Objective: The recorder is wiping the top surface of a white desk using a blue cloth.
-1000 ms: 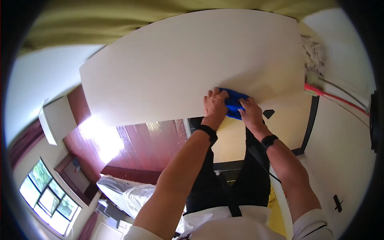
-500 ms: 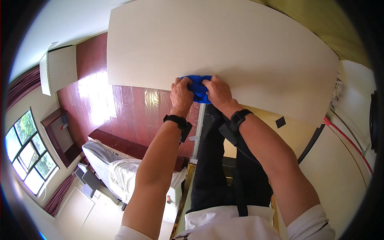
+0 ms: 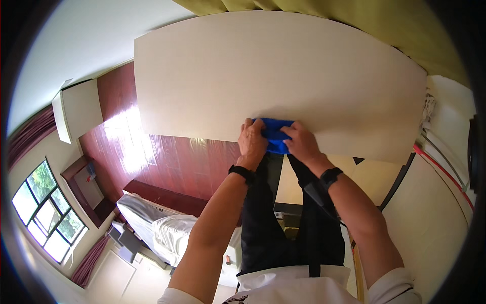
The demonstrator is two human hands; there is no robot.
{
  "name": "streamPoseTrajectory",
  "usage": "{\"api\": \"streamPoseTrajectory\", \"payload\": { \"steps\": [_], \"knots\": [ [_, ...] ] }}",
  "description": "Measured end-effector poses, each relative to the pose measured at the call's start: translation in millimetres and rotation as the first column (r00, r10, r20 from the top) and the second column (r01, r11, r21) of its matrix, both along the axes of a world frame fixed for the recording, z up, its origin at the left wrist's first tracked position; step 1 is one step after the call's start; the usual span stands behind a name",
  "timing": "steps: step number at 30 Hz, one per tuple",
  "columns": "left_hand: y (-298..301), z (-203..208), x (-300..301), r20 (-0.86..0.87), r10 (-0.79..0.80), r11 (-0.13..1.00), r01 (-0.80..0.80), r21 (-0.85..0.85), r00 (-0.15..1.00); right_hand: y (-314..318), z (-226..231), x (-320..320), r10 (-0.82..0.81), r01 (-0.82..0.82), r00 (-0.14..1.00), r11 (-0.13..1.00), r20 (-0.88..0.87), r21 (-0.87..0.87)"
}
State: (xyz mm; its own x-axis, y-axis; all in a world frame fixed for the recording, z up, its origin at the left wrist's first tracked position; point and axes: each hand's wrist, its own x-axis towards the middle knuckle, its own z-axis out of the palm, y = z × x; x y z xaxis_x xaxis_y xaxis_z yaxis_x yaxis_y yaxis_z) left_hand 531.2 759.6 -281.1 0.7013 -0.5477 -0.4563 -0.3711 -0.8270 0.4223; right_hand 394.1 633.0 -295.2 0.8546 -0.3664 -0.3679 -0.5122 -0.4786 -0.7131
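Note:
A folded blue cloth (image 3: 276, 133) lies at the near edge of a large cream tabletop (image 3: 263, 66), part of it hanging over that edge. My left hand (image 3: 252, 142) has its fingers curled round the cloth's left end. At the opposite end, my right hand (image 3: 304, 144) grips it with thumb and fingers bent in. A short stretch of blue shows between the two hands; the parts under my fingers are hidden. Both forearms reach up from the lower edge, with a black band on each wrist.
Olive-green fabric (image 3: 324, 11) runs behind the tabletop's far edge. Red and grey cables (image 3: 438, 169) hang at the right. To the left are a shiny reddish-brown wooden floor (image 3: 177, 162), a bench draped with white cloth (image 3: 174, 230) and a window (image 3: 48, 210).
Both hands and the blue cloth have moved right along the tabletop's near edge. The view has shifted, so the tabletop's far edge shows more fully.

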Motion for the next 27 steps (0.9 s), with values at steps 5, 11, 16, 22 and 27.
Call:
{"api": "streamPoseTrajectory", "payload": {
  "steps": [5,11,16,22,27],
  "knots": [
    [-63.8,-9.2,36.4,0.044,-0.074,0.959,0.083,-0.270,0.996,-55.9,-1.1,26.0,-0.206,0.208,0.978,0.964,0.034,-0.164],
    [-146.9,-25.2,120.2,0.251,-0.183,0.888,0.270,-0.372,0.950,-139.7,-24.5,112.6,-0.223,0.280,0.960,0.788,0.171,-0.547],
    [-117.3,-15.8,198.0,0.289,-0.206,0.882,0.306,-0.360,0.935,-88.5,-24.1,190.9,-0.319,0.379,0.925,0.800,0.206,-0.465],
    [-37.3,-15.4,251.8,0.221,-0.325,0.888,0.377,-0.264,0.919,-12.1,-12.3,235.3,-0.356,0.381,0.925,0.877,0.136,-0.293],
    [-90.6,-26.8,278.9,0.393,-0.326,0.801,0.472,-0.368,0.860,-60.8,-30.9,256.0,-0.297,0.376,0.925,0.798,0.236,-0.471]
  ]
}}
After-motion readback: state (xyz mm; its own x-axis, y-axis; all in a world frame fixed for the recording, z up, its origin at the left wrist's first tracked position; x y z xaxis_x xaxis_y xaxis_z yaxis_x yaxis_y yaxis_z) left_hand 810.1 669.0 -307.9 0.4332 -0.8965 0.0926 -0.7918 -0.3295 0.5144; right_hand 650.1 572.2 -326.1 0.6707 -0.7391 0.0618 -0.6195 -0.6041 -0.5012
